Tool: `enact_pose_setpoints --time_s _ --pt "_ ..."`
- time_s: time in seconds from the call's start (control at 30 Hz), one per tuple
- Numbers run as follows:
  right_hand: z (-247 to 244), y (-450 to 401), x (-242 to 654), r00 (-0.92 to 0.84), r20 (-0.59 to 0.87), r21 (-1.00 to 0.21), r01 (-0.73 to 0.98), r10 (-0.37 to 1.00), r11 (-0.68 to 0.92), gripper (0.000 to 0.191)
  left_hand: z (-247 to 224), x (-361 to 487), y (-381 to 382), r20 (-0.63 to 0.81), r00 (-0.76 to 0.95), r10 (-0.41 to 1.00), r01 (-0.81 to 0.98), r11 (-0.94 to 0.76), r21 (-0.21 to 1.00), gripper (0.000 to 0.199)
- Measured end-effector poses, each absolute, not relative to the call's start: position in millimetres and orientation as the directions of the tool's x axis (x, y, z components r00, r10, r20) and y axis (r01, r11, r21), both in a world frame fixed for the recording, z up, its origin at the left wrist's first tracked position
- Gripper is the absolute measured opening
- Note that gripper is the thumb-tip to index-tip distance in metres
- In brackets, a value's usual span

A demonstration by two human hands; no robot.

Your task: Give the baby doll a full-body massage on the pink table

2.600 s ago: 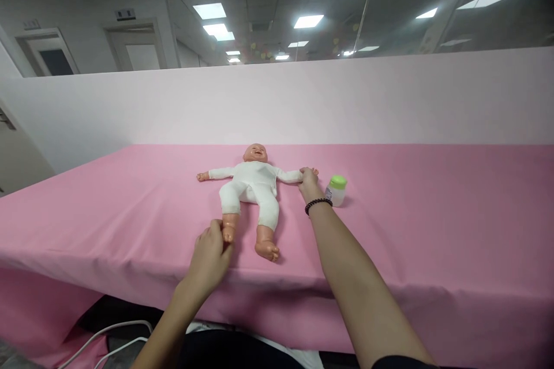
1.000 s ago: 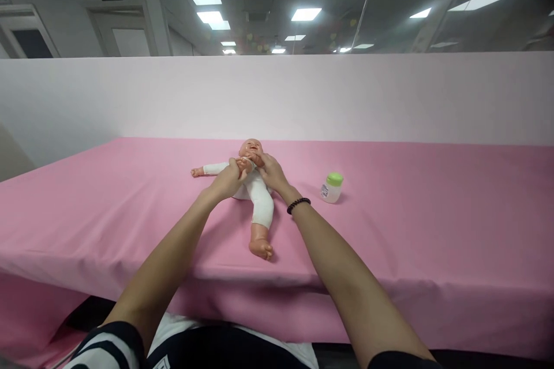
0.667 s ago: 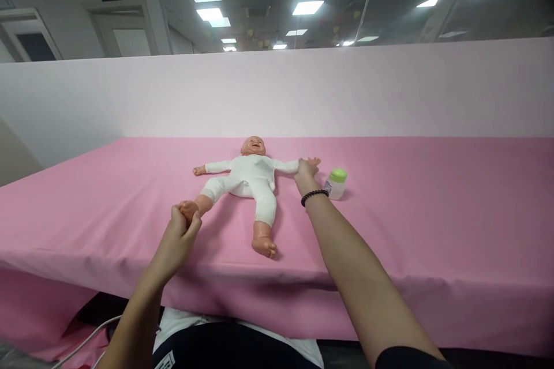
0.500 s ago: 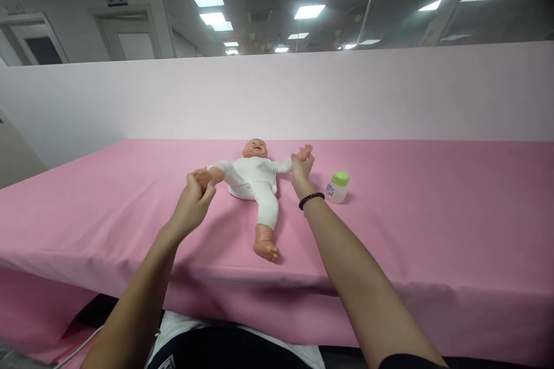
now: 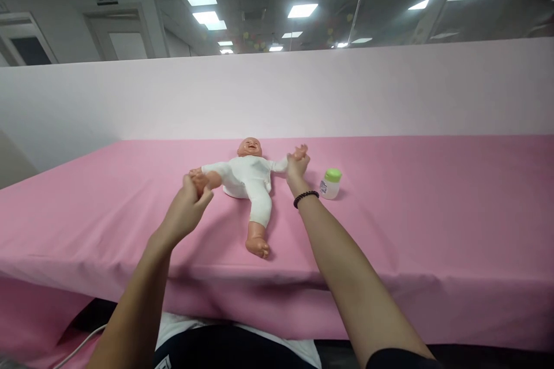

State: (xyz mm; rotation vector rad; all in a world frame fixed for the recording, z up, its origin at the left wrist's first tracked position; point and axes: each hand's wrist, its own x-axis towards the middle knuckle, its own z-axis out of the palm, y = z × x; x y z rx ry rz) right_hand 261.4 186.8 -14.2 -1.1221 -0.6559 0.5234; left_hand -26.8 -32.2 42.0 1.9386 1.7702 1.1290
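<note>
A baby doll [image 5: 251, 176] in a white bodysuit lies face up on the pink cloth, its head toward the wall. My left hand [image 5: 186, 204] is closed round the doll's bare foot, and that leg is swung out to the left beside the doll's arm. My right hand [image 5: 298, 170] grips the doll's other arm near the wrist; the doll's small fingers show above my grip. The doll's free leg stretches toward me, its bare foot [image 5: 258, 240] resting on the cloth. A clear jar with a green lid [image 5: 330, 184] stands just right of my right wrist.
Pink cloth [image 5: 433, 202] covers the table and hangs over its front edge. A low white wall [image 5: 277, 98] runs along the back, with glass above it. A white cable [image 5: 80, 347] hangs at the lower left.
The whole view has shifted slightly, so everything sits a little further left. Both hands keep their hold on the doll, and the held leg looks nearly unchanged.
</note>
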Motion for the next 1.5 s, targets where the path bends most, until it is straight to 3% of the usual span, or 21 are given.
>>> enact_pose_setpoints --time_s 0.07,0.13,0.2,0.27,0.37,0.43,0.5,0.6,0.73,0.8,0.9,0.93,1.0,1.1,1.17,1.23,1.3,1.37,1.43,1.5 --pt "-17.9 191.8 273.0 0.752 -0.002 -0.967 -0.169 0.659 0.189 0.058 37.7 -40.2 -57.9 0.329 -0.122 0.936 0.721 -0.144 0.678 0.027" --pt "-17.9 192.6 276.8 0.751 -0.047 -0.971 -0.189 0.659 0.147 0.057 38.1 -43.5 -61.5 0.334 -0.152 0.93 0.723 -0.126 0.679 0.027" --pt "-13.0 189.3 271.0 0.745 0.052 -0.968 -0.126 0.665 0.217 0.056 45.5 -35.2 -41.8 0.37 -0.141 0.918 0.72 -0.161 0.675 0.031" --pt "-5.9 182.7 257.5 0.68 0.285 -0.929 0.024 0.675 0.369 0.054 57.1 -17.2 -6.1 0.417 -0.078 0.906 0.723 -0.236 0.649 0.04" --pt "0.6 171.3 233.0 0.319 0.673 -0.738 0.217 0.667 0.639 0.048 69.2 16.3 50.3 0.412 0.067 0.909 0.762 -0.313 0.567 0.044" --pt "0.3 166.7 221.1 0.037 0.736 -0.663 0.241 0.676 0.708 0.043 69.7 31.8 73.3 0.349 0.126 0.929 0.794 -0.305 0.526 0.04" --pt "-2.0 166.9 217.2 -0.063 0.702 -0.676 0.253 0.709 0.692 0.04 66.9 34.7 77.5 0.316 0.135 0.939 0.809 -0.289 0.511 0.038" --pt "-6.8 175.9 229.3 0.199 0.633 -0.774 0.163 0.748 0.611 0.041 60.7 13.9 48.7 0.336 0.071 0.939 0.793 -0.258 0.553 0.037" --pt "-20.1 192.5 266.8 0.651 0.17 -0.939 -0.121 0.74 0.322 0.048 46.1 -30.9 -24.6 0.378 -0.122 0.918 0.761 -0.158 0.629 0.032" --pt "-27.3 198.2 282.1 0.704 0.024 -0.959 -0.184 0.709 0.215 0.051 40.1 -44.7 -53.2 0.357 -0.149 0.922 0.767 -0.12 0.63 0.026" --pt "-27.8 200.6 286.1 0.713 -0.013 -0.964 -0.194 0.701 0.18 0.056 44.5 -45.1 -59.0 0.337 -0.123 0.933 0.781 -0.119 0.613 0.024" --pt "-24.6 199.3 281.8 0.715 0.031 -0.963 -0.165 0.698 0.212 0.057 49.9 -40.1 -49.7 0.348 -0.111 0.931 0.783 -0.133 0.608 0.026" --pt "-15.6 193.0 266.5 0.668 0.256 -0.932 -0.021 0.699 0.361 0.056 62.3 -24.4 -18.4 0.395 -0.071 0.916 0.785 -0.193 0.589 0.035" --pt "-4.3 177.5 237.2 0.293 0.659 -0.75 0.189 0.692 0.634 0.048 71.4 6.2 38.6 0.41 0.078 0.909 0.798 -0.304 0.521 0.04" --pt "-2.0 168.2 222.1 -0.006 0.724 -0.673 0.217 0.69 0.707 0.041 67.8 23.9 66.2 0.357 0.141 0.923 0.807 -0.316 0.499 0.038" --pt "-2.7 164.6 216.0 -0.127 0.7 -0.666 0.237 0.703 0.707 0.039 61.3 33.1 77.3 0.334 0.186 0.924 0.805 -0.338 0.487 0.034" --pt "-4.3 168.3 220.9 -0.027 0.685 -0.704 0.235 0.728 0.67 0.04 56.3 30.5 70.9 0.336 0.173 0.926 0.81 -0.328 0.486 0.03" --pt "-6.6 177.0 235.6 0.228 0.61 -0.792 0.182 0.759 0.582 0.043 53.0 16.2 49.9 0.341 0.104 0.934 0.806 -0.281 0.521 0.027" --pt "-11.1 186.7 256.0 0.502 0.419 -0.899 0.116 0.756 0.422 0.047 48.5 -6.5 20.4 0.34 0.029 0.94 0.758 -0.243 0.606 0.03" --pt "-18.1 193.8 275.6 0.669 0.248 -0.963 0.093 0.701 0.252 0.049 41.5 -31.7 -9.4 0.324 -0.038 0.945 0.674 -0.215 0.707 0.034"
